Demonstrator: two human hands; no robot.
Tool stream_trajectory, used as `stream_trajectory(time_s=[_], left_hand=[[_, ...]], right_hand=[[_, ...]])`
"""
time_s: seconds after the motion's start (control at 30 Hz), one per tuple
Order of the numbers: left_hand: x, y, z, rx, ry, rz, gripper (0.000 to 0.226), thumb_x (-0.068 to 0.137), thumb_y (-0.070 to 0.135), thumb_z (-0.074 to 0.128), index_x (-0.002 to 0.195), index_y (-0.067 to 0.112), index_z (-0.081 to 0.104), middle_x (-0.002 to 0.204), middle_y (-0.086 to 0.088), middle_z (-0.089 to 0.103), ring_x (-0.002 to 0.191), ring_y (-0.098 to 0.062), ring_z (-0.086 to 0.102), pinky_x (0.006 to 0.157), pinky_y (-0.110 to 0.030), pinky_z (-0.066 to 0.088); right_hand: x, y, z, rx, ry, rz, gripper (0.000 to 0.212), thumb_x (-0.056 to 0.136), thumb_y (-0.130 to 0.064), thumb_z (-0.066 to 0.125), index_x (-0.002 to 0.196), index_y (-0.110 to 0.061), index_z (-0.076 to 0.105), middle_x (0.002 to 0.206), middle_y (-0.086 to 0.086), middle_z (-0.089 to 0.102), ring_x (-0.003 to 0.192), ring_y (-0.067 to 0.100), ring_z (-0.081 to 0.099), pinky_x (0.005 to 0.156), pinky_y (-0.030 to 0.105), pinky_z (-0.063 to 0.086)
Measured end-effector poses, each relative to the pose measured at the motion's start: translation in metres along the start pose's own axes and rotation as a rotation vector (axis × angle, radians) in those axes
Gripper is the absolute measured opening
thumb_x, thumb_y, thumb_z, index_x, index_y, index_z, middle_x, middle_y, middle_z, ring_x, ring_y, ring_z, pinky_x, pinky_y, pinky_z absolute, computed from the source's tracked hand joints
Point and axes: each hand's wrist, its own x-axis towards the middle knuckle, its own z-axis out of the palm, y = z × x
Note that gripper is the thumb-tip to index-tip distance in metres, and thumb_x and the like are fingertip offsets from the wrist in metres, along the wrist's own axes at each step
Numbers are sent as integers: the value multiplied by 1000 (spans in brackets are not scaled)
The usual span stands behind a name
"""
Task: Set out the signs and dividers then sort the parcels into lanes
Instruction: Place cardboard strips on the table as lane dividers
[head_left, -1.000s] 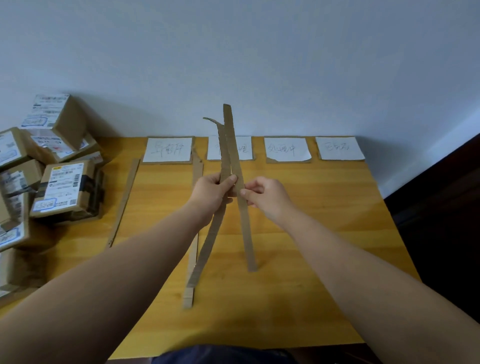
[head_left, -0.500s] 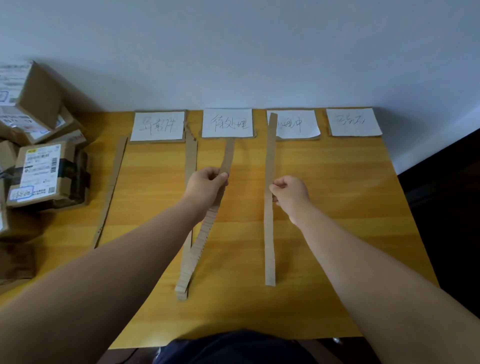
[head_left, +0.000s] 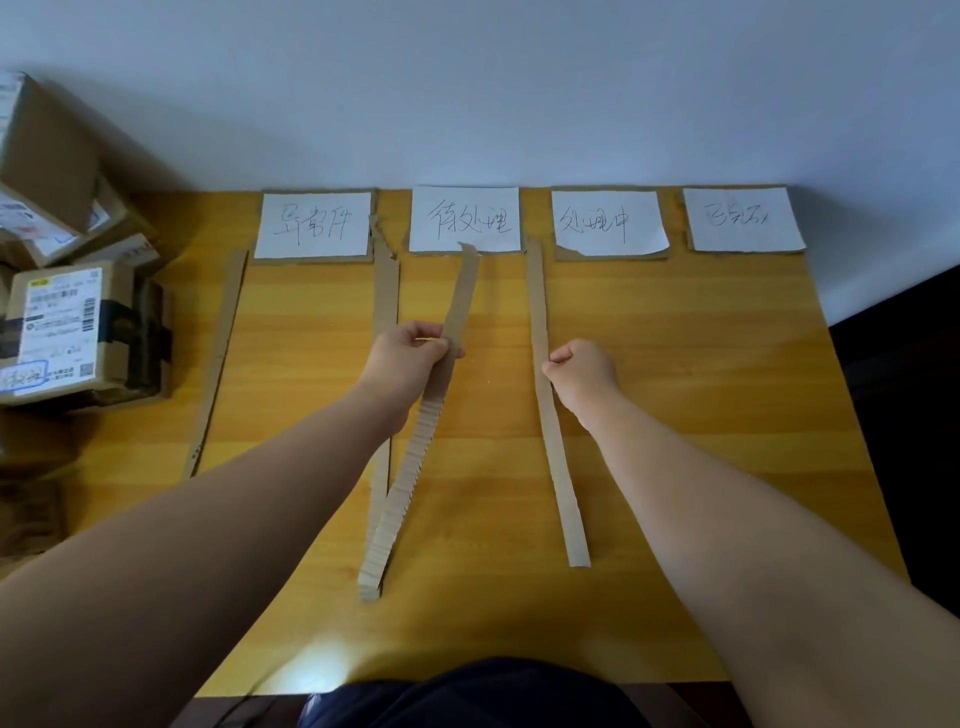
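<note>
Wooden bench (head_left: 701, 389), four signs (head_left: 465, 221) along its far edge. Dividers step: left hand (head_left: 410, 358) grips a loose strip (head_left: 460, 306); right hand (head_left: 582, 371), curled, touches the divider (head_left: 561, 467) laid between the middle signs (pinch unclear). Next, likely: strip between the rightmost signs.

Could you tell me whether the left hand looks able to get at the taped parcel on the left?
Probably not yet: the left hand grips a cardboard strip, so it is occupied. The path to the parcel looks open, with only flat dividers lying between.
</note>
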Motion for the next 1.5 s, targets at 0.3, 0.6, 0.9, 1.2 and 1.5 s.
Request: stream_trajectory(time_s=[0.3,0.6,0.9,1.2,1.5], left_hand=[[0,2,-4,-4,-36,30,15,94,15,58,107,11,63,95,0,75,88,-11,64,70,-27,46],[0,2,-8,-96,-65,32,5,91,12,64,94,13,61,90,-3,70,77,-12,64,65,-23,49],[-1,23,-16,-179,-131,79,9,91,10,62,86,16,58,84,-1,65,73,-11,62,61,-22,48],[-21,50,16,-229,-165,122,11,91,5,61,86,13,57,75,-4,59,60,-11,60,54,-20,53],[-35,49,89,265,-71,376,8,94,19,57,102,18,57,96,2,57,85,-15,57,72,-27,50]], right_hand=[[3,2,8,-154,32,0,30,97,-16,54,126,-12,49,116,8,60,85,19,53,67,29,42],[-3,-2,6,-375,15,-39,31,98,-25,52,126,-14,45,94,4,58,75,24,60,60,34,48],[-9,-12,-6,-344,38,-123,33,99,-27,48,129,-14,48,101,1,58,76,17,55,71,33,51],[-52,-38,-23,615,-272,-280,29,100,-29,49,105,-4,62,76,5,66,64,12,61,57,20,49],[-55,5,-92,487,-90,-317,9,97,-18,56,102,-11,60,77,3,68,73,15,64,74,38,52]])
